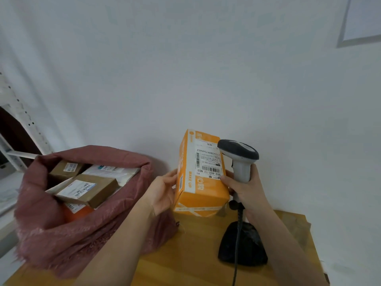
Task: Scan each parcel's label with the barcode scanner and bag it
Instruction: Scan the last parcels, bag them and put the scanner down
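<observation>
Right hand (245, 187): wrapped round barcode scanner (240, 157) handle. Left hand (162, 193): gripping orange parcel (201, 188), upright above the desk (195, 254) far edge, label (208, 162) beside scanner head. Pink bag (51, 234), left edge: labelled cardboard boxes (86, 189) inside.

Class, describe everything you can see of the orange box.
The orange box looks like cardboard, standing upright above the wooden table. A white label with barcodes sits upside down on its front; "MAKE UP" runs along one edge. The left hand holds its left side, the right hand's thumb its lower right edge.
</observation>
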`<state>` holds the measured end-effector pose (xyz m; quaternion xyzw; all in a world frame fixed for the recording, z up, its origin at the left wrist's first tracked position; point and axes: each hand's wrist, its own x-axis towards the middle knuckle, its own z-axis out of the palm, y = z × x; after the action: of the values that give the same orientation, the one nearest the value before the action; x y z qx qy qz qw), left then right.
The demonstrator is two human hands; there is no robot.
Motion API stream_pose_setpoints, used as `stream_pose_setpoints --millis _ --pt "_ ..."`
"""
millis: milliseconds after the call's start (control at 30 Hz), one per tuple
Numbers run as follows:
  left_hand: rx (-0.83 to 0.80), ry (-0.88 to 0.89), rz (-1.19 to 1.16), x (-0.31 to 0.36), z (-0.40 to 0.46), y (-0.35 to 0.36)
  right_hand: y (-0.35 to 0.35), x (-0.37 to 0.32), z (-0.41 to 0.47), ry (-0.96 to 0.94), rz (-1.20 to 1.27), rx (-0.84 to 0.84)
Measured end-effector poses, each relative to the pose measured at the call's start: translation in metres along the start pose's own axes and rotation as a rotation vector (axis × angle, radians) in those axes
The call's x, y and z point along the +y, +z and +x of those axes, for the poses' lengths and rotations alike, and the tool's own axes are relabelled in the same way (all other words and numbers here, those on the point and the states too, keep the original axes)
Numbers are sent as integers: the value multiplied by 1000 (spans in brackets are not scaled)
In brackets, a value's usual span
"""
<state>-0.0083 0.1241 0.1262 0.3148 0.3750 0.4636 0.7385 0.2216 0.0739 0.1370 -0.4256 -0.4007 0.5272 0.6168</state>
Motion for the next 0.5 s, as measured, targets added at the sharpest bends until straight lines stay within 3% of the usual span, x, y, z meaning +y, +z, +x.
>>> stream_pose_setpoints --millis 67,267,400,500 --pt "29 -58 116 0 3 -3 0 0 -2 -10 -19 -28" --pt "-86 -79 225 -7 5 -9 5 -2 -6 -58 -150 -41" --pt "4 36 307 -4 -1 -4 7 -21 -8 -32 -269 -32" --pt "55 114 241 4 -1 -5 7 -40 -15 14 -331 -91"
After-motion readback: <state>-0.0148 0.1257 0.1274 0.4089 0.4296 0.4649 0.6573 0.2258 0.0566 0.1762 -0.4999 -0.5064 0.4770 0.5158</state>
